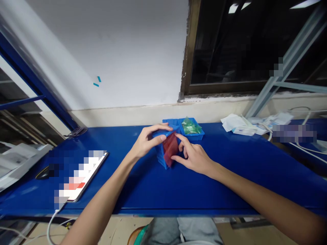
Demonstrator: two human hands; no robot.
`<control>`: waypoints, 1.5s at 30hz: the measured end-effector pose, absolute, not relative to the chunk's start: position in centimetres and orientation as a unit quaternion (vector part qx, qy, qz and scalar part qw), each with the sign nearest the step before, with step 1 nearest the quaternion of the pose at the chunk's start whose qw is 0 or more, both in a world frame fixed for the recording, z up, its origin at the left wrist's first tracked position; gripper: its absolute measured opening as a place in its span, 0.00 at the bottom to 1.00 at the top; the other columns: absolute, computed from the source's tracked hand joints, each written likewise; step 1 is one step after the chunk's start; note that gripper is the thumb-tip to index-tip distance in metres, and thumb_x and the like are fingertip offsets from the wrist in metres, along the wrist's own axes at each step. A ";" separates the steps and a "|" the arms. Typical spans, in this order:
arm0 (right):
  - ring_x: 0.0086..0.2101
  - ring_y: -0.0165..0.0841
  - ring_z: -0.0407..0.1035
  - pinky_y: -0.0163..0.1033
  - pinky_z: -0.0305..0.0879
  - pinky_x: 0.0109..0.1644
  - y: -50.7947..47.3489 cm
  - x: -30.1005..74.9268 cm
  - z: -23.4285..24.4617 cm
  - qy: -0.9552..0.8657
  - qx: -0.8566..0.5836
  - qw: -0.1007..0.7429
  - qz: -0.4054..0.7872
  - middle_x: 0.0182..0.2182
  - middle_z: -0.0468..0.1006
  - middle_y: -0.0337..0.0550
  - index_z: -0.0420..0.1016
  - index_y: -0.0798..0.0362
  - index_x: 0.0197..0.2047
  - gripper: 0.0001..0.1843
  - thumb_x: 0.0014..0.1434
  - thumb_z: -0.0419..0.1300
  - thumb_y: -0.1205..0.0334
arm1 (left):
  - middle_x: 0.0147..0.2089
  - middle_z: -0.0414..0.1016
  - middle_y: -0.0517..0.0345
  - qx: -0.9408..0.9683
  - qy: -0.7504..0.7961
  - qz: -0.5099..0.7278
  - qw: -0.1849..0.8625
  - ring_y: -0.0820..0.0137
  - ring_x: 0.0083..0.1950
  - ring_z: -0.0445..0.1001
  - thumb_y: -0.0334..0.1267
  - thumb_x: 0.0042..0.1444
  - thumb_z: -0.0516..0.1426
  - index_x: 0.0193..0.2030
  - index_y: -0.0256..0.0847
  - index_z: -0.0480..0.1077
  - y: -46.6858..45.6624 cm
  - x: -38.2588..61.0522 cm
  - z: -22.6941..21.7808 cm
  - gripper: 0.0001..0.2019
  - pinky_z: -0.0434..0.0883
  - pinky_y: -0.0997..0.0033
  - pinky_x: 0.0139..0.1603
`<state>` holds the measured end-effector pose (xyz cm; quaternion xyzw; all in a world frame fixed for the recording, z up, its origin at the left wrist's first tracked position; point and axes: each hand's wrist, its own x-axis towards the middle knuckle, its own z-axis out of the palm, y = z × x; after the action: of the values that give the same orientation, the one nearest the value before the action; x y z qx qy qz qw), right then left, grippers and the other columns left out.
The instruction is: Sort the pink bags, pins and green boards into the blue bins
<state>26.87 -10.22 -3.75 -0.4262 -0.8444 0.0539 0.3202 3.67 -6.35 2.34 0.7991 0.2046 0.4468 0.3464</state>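
**Fingers on a tipped blue bin and its red pouches**

Fingers of your left hand are curled over the upper rim of a small blue bin, closed on it, thumb below and fingertips on top. The bin stands tilted on the blue table, just ahead of you at its middle, with the opening turned to your right. Your right hand sits against that opening, its fingers loosely together and touching the red pouches that fill the bin; whether they actually pinch a pouch cannot be told.

Handling judgement: the bin looks like thin moulded plastic, light and stiff, best held by the rim as you have it. The pouches appear to be slick translucent film, light and pliable, likely to slide out together; take them by an edge or corner.

Left of your forearm lies a tablet with a white cable; its screen is blurred. Just behind the tilted bin rests a second blue bin holding green pouches. Farther right, white packets and cables lie near the wall. No brand, label or writing can be read anywhere.
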 end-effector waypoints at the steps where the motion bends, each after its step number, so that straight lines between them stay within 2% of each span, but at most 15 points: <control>1: 0.30 0.34 0.75 0.37 0.69 0.33 -10.2 26.9 -3.8 -0.842 -0.426 0.330 0.038 0.38 0.79 0.43 0.47 0.51 0.72 0.44 0.61 0.63 0.47 | 0.56 0.77 0.53 0.805 0.200 0.445 0.336 0.54 0.68 0.64 0.42 0.60 0.61 0.52 0.46 0.77 -6.5 4.0 2.3 0.14 0.55 0.48 0.71; 5: 0.33 0.36 0.76 0.38 0.70 0.35 -10.0 27.2 -3.3 -0.846 -0.414 0.336 0.006 0.43 0.79 0.46 0.48 0.48 0.72 0.42 0.61 0.63 0.50 | 0.59 0.75 0.51 0.812 0.192 0.464 0.296 0.55 0.68 0.64 0.41 0.59 0.62 0.53 0.45 0.75 -7.0 5.1 1.7 0.15 0.55 0.47 0.71; 10: 0.30 0.37 0.76 0.38 0.68 0.35 -9.8 27.3 -1.6 -0.866 -0.427 0.254 0.046 0.33 0.81 0.40 0.54 0.49 0.69 0.38 0.61 0.64 0.50 | 0.65 0.67 0.49 0.824 0.217 0.466 0.238 0.54 0.68 0.62 0.42 0.63 0.57 0.56 0.47 0.72 -7.7 5.6 1.7 0.15 0.57 0.45 0.69; 14: 0.31 0.37 0.77 0.37 0.67 0.34 -9.7 27.4 -0.4 -0.876 -0.415 0.225 0.096 0.31 0.81 0.40 0.61 0.49 0.63 0.31 0.61 0.64 0.51 | 0.65 0.67 0.47 0.841 0.215 0.456 0.195 0.53 0.66 0.64 0.42 0.62 0.56 0.57 0.45 0.70 -8.4 6.1 1.9 0.17 0.60 0.46 0.67; 21: 0.32 0.40 0.77 0.37 0.66 0.33 -9.6 27.9 0.6 -0.886 -0.399 0.207 0.113 0.32 0.82 0.43 0.68 0.52 0.55 0.26 0.57 0.67 0.53 | 0.60 0.71 0.45 0.867 0.196 0.437 0.140 0.54 0.63 0.67 0.40 0.62 0.56 0.57 0.42 0.68 -9.3 7.0 2.1 0.17 0.64 0.49 0.65; 27: 0.26 0.34 0.73 0.34 0.59 0.29 -10.0 28.4 0.6 -0.892 -0.369 0.228 0.126 0.27 0.78 0.36 0.69 0.49 0.47 0.18 0.58 0.67 0.51 | 0.56 0.73 0.46 0.846 0.207 0.473 0.134 0.56 0.61 0.70 0.38 0.60 0.57 0.55 0.42 0.69 -8.8 6.8 1.4 0.16 0.66 0.51 0.64; 32: 0.28 0.32 0.70 0.34 0.59 0.33 -10.0 28.5 0.2 -0.890 -0.352 0.262 0.128 0.29 0.77 0.34 0.68 0.49 0.42 0.16 0.57 0.68 0.54 | 0.55 0.75 0.47 0.813 0.235 0.506 0.165 0.57 0.59 0.72 0.40 0.62 0.55 0.51 0.42 0.71 -8.3 6.1 1.0 0.12 0.67 0.53 0.62; 39: 0.39 0.39 0.69 0.45 0.63 0.48 -9.6 28.4 -0.9 -0.897 -0.300 0.323 0.040 0.38 0.76 0.45 0.71 0.51 0.42 0.15 0.56 0.68 0.53 | 0.51 0.77 0.47 0.789 0.261 0.527 0.176 0.57 0.55 0.74 0.45 0.62 0.55 0.47 0.41 0.71 -7.6 5.1 1.0 0.13 0.69 0.54 0.60; 45: 0.47 0.43 0.70 0.49 0.65 0.53 -9.8 28.2 -1.3 -0.894 -0.258 0.367 0.000 0.46 0.76 0.53 0.72 0.52 0.43 0.14 0.57 0.67 0.55 | 0.51 0.76 0.47 0.806 0.251 0.516 0.143 0.59 0.55 0.74 0.41 0.61 0.56 0.48 0.40 0.72 -7.7 5.0 1.1 0.12 0.69 0.56 0.59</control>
<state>28.19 -9.79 -1.32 -0.2582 -0.8935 -0.0003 0.3674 4.99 -7.74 1.12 0.8061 0.2512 0.5163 0.1431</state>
